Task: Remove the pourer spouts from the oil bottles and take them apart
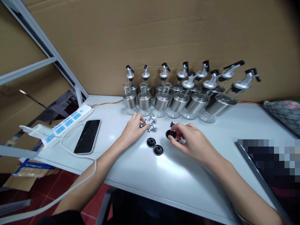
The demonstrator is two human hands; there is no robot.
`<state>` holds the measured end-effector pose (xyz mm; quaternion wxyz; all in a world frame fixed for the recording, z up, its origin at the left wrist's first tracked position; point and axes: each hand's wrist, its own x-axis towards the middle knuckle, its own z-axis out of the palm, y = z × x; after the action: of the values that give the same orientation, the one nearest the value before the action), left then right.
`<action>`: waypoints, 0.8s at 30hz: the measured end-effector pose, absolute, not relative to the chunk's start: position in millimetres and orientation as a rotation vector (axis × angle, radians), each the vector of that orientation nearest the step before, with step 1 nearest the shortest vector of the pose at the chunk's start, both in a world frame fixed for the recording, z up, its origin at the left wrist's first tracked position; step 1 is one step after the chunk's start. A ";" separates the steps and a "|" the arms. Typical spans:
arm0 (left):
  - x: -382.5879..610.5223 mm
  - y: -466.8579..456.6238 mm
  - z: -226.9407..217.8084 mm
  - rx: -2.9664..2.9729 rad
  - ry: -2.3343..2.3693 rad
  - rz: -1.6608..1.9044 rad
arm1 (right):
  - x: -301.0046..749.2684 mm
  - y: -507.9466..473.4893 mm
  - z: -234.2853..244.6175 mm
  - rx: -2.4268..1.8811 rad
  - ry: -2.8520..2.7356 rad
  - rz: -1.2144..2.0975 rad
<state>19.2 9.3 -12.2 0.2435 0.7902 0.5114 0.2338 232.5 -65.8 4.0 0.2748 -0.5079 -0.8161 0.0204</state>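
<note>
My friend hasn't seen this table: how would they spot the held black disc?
On the white table, find the bottles, then the right hand in front of them. The black disc is pinched there, while two similar discs lie untouched to its left.

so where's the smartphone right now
In the head view, the smartphone lies on the left side of the white table, between the power strip and the person's left forearm.
</note>
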 end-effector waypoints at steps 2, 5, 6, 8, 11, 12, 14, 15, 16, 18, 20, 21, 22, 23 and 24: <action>19.7 9.1 -13.4 2.130 1.337 0.646 | 233.2 -65.6 4.5 -1.357 -2.233 0.094; 19.8 9.4 -15.8 2.120 1.296 0.689 | 233.8 -64.9 2.9 -1.341 -2.328 0.148; 19.5 9.8 -16.7 2.130 1.291 0.701 | 233.5 -64.7 1.5 -1.336 -2.358 0.169; 18.7 11.2 -18.6 2.153 1.278 0.709 | 231.9 -64.7 -2.3 -1.324 -2.397 0.220; 18.1 13.8 -20.7 2.144 1.249 0.724 | 228.1 -65.9 -8.7 -1.299 -2.383 0.317; 18.3 14.5 -21.1 2.125 1.239 0.738 | 226.9 -66.6 -10.5 -1.290 -2.363 0.350; 18.9 15.2 -21.0 2.096 1.225 0.767 | 225.2 -67.8 -12.8 -1.267 -2.319 0.425; 19.3 15.0 -20.6 2.095 1.221 0.773 | 224.7 -68.2 -13.4 -1.253 -2.299 0.464; 19.7 14.4 -20.0 2.105 1.219 0.771 | 224.6 -68.4 -13.5 -1.241 -2.280 0.499; 20.0 12.2 -18.0 2.153 1.208 0.755 | 225.1 -68.1 -12.8 -1.231 -2.255 0.537; 20.0 9.1 -15.2 2.219 1.177 0.727 | 226.5 -67.2 -11.1 -1.247 -2.230 0.511; 20.0 7.6 -13.6 2.254 1.159 0.709 | 227.4 -66.6 -10.1 -1.264 -2.224 0.465; 20.1 6.3 -12.1 2.288 1.141 0.686 | 228.3 -66.1 -9.1 -1.289 -2.225 0.404; 20.2 5.3 -10.8 2.317 1.121 0.658 | 229.1 -65.7 -8.3 -1.317 -2.234 0.339; 20.5 4.6 -9.9 2.346 1.101 0.627 | 229.6 -65.4 -7.9 -1.343 -2.253 0.287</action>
<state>20.5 4.6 -9.9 0.2355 0.8550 0.4015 0.2287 229.6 -65.4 -7.9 0.2489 -0.4928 -0.8271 0.1052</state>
